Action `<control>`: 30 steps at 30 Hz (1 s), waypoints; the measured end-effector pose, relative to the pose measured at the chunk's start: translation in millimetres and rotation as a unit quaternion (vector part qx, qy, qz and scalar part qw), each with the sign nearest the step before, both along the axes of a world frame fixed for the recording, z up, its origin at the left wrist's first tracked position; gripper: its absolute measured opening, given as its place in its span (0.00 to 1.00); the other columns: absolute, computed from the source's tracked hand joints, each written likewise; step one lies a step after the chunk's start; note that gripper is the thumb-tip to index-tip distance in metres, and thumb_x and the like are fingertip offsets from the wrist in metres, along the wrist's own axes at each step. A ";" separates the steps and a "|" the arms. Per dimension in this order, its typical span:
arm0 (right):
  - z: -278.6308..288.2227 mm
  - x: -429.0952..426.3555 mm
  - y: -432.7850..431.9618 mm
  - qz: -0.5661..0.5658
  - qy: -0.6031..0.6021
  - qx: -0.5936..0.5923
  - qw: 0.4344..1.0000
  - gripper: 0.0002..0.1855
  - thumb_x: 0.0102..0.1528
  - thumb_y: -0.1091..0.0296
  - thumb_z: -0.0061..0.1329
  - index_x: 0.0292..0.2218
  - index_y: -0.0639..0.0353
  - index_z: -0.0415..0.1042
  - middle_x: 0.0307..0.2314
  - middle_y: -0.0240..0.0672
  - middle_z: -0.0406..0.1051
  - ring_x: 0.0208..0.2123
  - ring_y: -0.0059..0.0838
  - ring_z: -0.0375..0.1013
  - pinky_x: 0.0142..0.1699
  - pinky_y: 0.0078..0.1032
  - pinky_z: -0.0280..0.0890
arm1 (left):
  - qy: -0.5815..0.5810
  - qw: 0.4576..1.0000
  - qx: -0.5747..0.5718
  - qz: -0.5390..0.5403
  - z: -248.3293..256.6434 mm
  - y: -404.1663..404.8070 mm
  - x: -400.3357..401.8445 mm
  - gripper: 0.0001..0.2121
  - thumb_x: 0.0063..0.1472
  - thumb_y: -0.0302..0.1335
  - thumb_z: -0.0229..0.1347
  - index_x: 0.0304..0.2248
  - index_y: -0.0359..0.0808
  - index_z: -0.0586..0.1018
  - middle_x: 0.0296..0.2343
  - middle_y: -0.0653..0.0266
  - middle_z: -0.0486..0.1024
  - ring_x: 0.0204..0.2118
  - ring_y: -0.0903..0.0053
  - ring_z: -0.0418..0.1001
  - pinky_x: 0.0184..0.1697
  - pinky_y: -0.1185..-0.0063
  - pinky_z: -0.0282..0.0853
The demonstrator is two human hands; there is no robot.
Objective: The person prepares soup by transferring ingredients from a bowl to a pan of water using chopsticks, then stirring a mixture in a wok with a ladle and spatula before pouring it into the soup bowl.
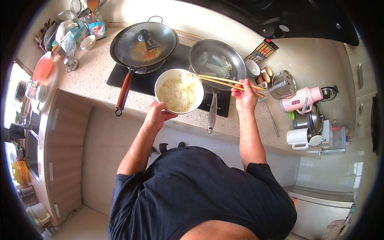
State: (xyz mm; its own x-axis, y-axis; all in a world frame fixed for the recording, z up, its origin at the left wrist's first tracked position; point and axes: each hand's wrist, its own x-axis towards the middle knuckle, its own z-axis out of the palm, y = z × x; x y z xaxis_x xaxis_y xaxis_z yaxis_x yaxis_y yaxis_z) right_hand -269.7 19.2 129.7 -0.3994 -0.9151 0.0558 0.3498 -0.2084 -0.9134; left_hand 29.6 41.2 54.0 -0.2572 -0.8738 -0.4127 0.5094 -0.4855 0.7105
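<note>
My left hand (158, 115) grips the near rim of a white bowl (192, 103) of pale noodles (177, 94). Between the fingers of my right hand (246, 97) is a pair of wooden chopsticks (228, 81); their tips hold a pale leafy piece (189, 78) at the bowl's far right edge. Beyond the bowl, a frying pan (212, 108) with a metal handle holds pale leafy vegetables (220, 67) in liquid on the black cooktop (177, 60). Left of it stands a wok (123, 91) with a wooden handle, covered by a glass lid (126, 39), food showing through.
On the right of the speckled counter (87, 72) stand mugs (262, 78), a steel pot (282, 84), a pink thermos (301, 100) and a white electric kettle (298, 137). A small white bowl (88, 42) and a dish rack are at the left. Both pan handles overhang the counter edge.
</note>
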 end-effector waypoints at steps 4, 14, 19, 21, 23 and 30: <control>5.0 6.0 -6.7 0.077 0.024 0.030 0.996 0.12 0.56 0.64 0.44 0.33 0.67 0.67 0.20 0.40 0.68 0.15 0.29 0.71 0.16 0.20 0.67 | -0.013 1.000 0.003 -0.006 -3.0 0.1 0.4 0.24 0.47 0.24 0.44 0.47 0.28 0.64 0.40 0.50 0.69 0.38 0.61 0.71 0.37 0.68 0.73; 29.1 18.3 -19.3 0.215 0.238 0.029 0.947 0.12 0.56 0.66 0.44 0.33 0.68 0.68 0.22 0.38 0.68 0.16 0.22 0.69 0.16 0.14 0.64 | -0.007 1.000 0.021 0.002 -1.9 0.9 -2.2 0.22 0.45 0.23 0.45 0.44 0.29 0.64 0.34 0.50 0.70 0.30 0.63 0.73 0.32 0.68 0.75; 51.9 15.6 -22.6 0.240 0.310 0.015 0.920 0.11 0.56 0.66 0.44 0.31 0.68 0.69 0.22 0.39 0.68 0.16 0.21 0.69 0.15 0.13 0.62 | -0.030 0.999 0.032 -0.007 3.4 3.0 -3.0 0.23 0.45 0.24 0.45 0.45 0.27 0.64 0.37 0.49 0.69 0.37 0.60 0.72 0.35 0.68 0.73; 53.1 15.9 -24.7 0.259 0.315 0.013 0.913 0.11 0.56 0.67 0.44 0.30 0.68 0.69 0.21 0.39 0.68 0.16 0.21 0.69 0.15 0.13 0.62 | -0.034 0.999 0.031 -0.010 2.4 3.0 -3.4 0.23 0.45 0.24 0.45 0.45 0.27 0.64 0.37 0.49 0.69 0.36 0.60 0.72 0.35 0.68 0.73; 50.9 20.8 -25.5 0.276 0.306 0.022 0.911 0.10 0.56 0.68 0.43 0.30 0.68 0.69 0.21 0.38 0.68 0.16 0.21 0.70 0.15 0.13 0.62 | -0.038 0.999 0.031 -0.015 2.2 2.9 -4.5 0.23 0.45 0.24 0.45 0.45 0.27 0.65 0.37 0.49 0.69 0.36 0.61 0.72 0.35 0.68 0.73; 41.3 11.6 -22.0 0.186 0.210 -0.030 0.959 0.10 0.55 0.69 0.43 0.31 0.69 0.67 0.20 0.39 0.68 0.17 0.26 0.70 0.18 0.18 0.67 | -0.023 0.999 0.030 -0.006 0.2 0.1 -4.5 0.23 0.46 0.24 0.45 0.45 0.28 0.64 0.37 0.49 0.70 0.36 0.61 0.72 0.36 0.69 0.73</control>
